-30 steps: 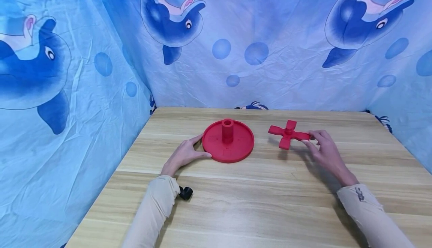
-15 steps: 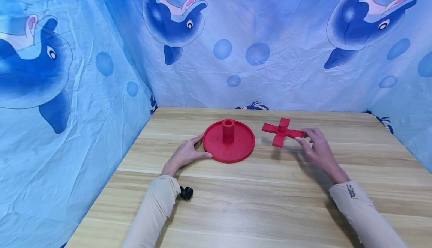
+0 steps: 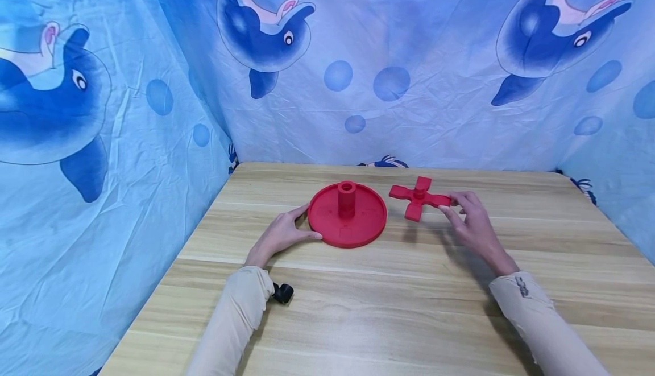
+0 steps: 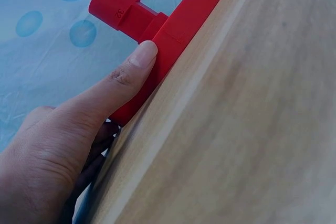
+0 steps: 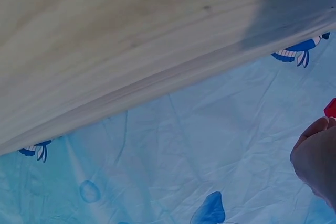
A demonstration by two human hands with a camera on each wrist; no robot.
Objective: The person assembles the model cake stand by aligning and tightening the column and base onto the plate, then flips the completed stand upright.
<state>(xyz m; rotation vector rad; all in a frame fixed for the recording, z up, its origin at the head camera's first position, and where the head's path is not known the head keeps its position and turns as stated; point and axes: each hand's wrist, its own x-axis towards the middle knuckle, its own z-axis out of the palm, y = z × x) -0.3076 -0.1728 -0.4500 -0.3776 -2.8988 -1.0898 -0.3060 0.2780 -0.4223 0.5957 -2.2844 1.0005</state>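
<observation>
A round red base (image 3: 327, 227) with a raised rim lies on the table, and a hollow upright post (image 3: 346, 204) rises from its middle. My left hand (image 3: 280, 235) grips the left side of the rim; in the left wrist view the thumb (image 4: 143, 55) presses on the rim's outer wall. To the right of the base, my right hand (image 3: 472, 225) pinches one arm of a red four-armed cross piece (image 3: 414, 209), held above the table with its short central peg (image 3: 419, 191) upward. The right wrist view catches only a sliver of the cross piece (image 5: 331, 108) beside the hand.
The wooden table (image 3: 358, 313) ends at a far edge against a blue dolphin-print cloth (image 3: 327, 120), which also hangs at the left and right. A small black object (image 3: 283, 293) sits at my left sleeve cuff.
My right hand has moved left with the cross piece, bringing it nearer to the base. The left hand and the base have stayed in place.
</observation>
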